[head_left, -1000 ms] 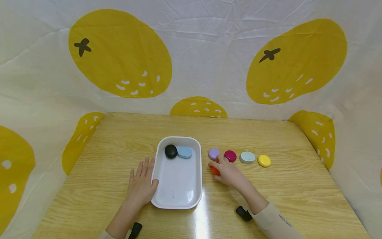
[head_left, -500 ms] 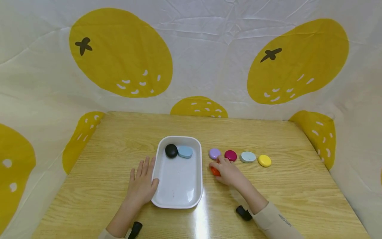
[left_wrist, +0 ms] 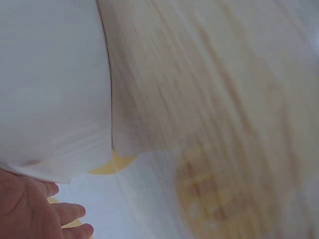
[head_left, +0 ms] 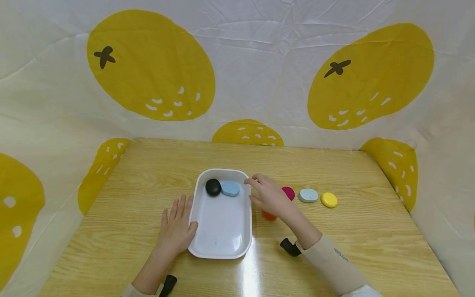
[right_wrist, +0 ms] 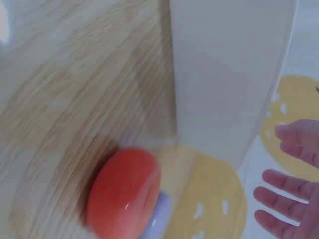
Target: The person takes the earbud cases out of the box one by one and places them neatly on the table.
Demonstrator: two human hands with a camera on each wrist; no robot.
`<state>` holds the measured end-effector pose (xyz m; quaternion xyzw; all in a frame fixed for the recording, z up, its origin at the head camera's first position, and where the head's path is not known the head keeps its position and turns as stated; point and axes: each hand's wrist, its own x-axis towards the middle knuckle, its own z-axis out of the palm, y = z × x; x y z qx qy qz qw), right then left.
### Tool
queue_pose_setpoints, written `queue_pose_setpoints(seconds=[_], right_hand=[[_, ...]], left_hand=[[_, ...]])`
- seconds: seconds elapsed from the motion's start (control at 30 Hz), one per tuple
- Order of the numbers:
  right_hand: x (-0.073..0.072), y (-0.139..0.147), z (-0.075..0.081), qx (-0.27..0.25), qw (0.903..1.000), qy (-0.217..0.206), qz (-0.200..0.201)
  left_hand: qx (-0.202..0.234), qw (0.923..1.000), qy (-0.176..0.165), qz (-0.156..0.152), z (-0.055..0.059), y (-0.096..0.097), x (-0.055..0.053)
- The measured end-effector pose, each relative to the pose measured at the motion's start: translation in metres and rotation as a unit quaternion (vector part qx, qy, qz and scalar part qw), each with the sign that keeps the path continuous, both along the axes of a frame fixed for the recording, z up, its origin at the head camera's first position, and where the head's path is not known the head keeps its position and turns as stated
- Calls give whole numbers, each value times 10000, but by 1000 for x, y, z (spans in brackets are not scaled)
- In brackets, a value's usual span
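My left hand point(head_left: 176, 229) lies with straight fingers along the left side of a white tray point(head_left: 222, 227), thumb over the rim. Inside the tray, at its far end, a black round pebble-like piece point(head_left: 213, 187) sits beside a light blue oblong one point(head_left: 230, 189). My right hand point(head_left: 272, 196) hovers at the tray's right rim, fingers loosely extended and holding nothing. Below it on the table is an orange-red rounded piece point(head_left: 269, 215). A lilac piece point(right_wrist: 158, 216) shows behind the orange-red one in the right wrist view; the right hand hides it in the head view.
To the right of the right hand, a crimson round piece point(head_left: 288, 193), a pale grey-green oblong one point(head_left: 308, 195) and a yellow round one point(head_left: 329, 200) form a row on the wooden table point(head_left: 356, 247). A white cloth with yellow fruit prints point(head_left: 259, 82) hangs behind the table.
My right hand has let go of the orange-red piece and moved up and left to the tray's right rim, its fingers spreading. The orange-red piece stays on the table. The left hand has not moved.
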<state>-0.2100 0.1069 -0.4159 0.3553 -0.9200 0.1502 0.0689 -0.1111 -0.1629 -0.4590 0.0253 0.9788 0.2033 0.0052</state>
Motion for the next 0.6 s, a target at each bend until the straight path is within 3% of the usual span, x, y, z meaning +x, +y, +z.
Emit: queue_pose_setpoints(seconds=[0.3,0.6], right_hand=[[-10,-45,-13,568,9974,109,437],[-17,-68,-31,1294,9916,31,89]], left_hand=[[21,10000,-57,-8,0,0,0],[13,10000,-27,-7,-2,0,0]])
